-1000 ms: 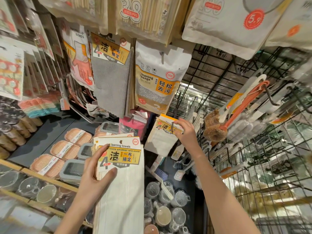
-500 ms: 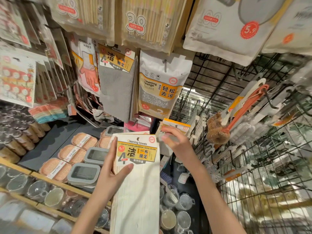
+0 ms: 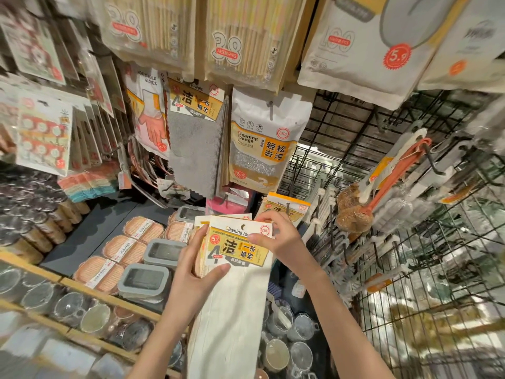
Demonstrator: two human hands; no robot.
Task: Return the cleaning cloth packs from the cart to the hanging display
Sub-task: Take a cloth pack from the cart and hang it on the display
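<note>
Since the right hand (image 3: 276,236) already pinches the header of the top pack (image 3: 235,269) while the left hand (image 3: 196,272) grips the stack, the hung pack (image 3: 284,207) sits just up-right, long axis hanging down.

Above grip: hanging grey towel pack (image 3: 195,149) and sponge pack (image 3: 263,143) are crowding the way.
Right of grip: brush rack (image 3: 355,212) is blocking.
</note>
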